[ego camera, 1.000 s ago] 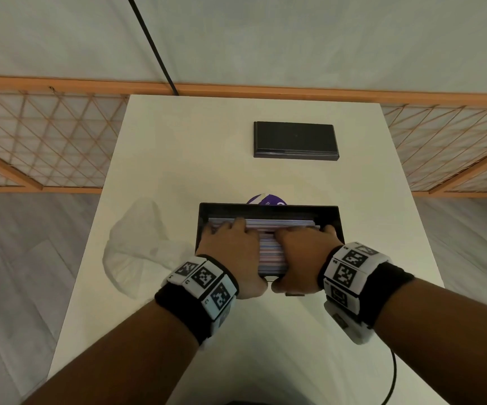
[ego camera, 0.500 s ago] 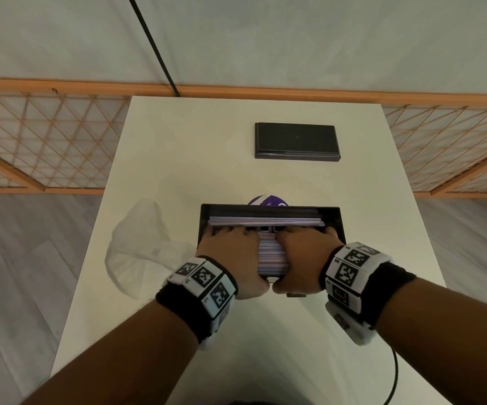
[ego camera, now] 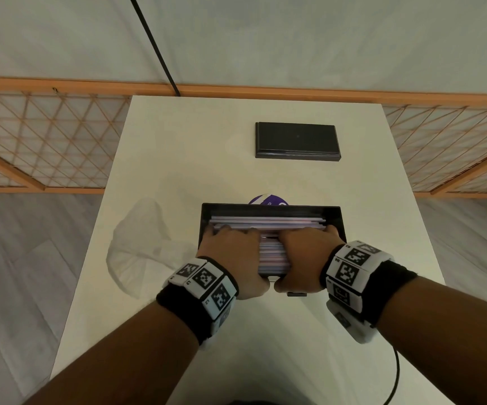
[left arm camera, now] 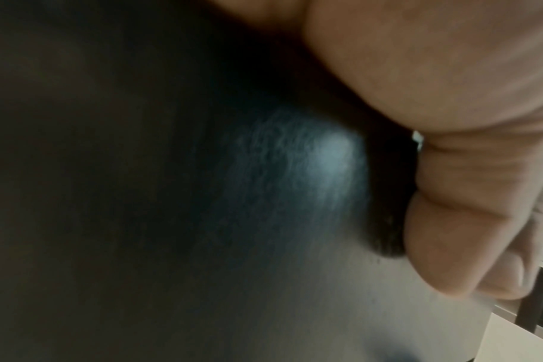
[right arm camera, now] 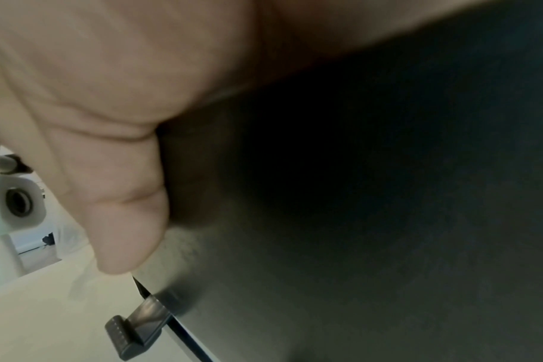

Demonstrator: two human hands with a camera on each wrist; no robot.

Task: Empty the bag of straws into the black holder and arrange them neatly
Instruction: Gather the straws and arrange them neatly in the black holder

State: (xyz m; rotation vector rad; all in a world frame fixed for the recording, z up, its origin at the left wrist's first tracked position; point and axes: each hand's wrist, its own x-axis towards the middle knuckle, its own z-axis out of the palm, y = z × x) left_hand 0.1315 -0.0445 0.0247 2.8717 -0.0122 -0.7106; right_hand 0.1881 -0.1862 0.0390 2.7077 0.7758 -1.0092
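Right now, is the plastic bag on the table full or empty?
Apparently empty. The clear plastic bag lies limp and crumpled on the table beside the black holder, and the straws fill the holder.

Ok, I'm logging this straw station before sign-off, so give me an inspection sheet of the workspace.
Surface: white table.
Job's things: straws lie lengthwise in the black holder; empty clear bag left of it.
Clutter: black lid at the far end; purple-white object behind the holder.
Hands: left hand and right hand rest on the straws, thumbs on the front wall.
Cables: black cable on the wall; another at the table's near right.
Surroundings: wooden lattice railing, grey floor.
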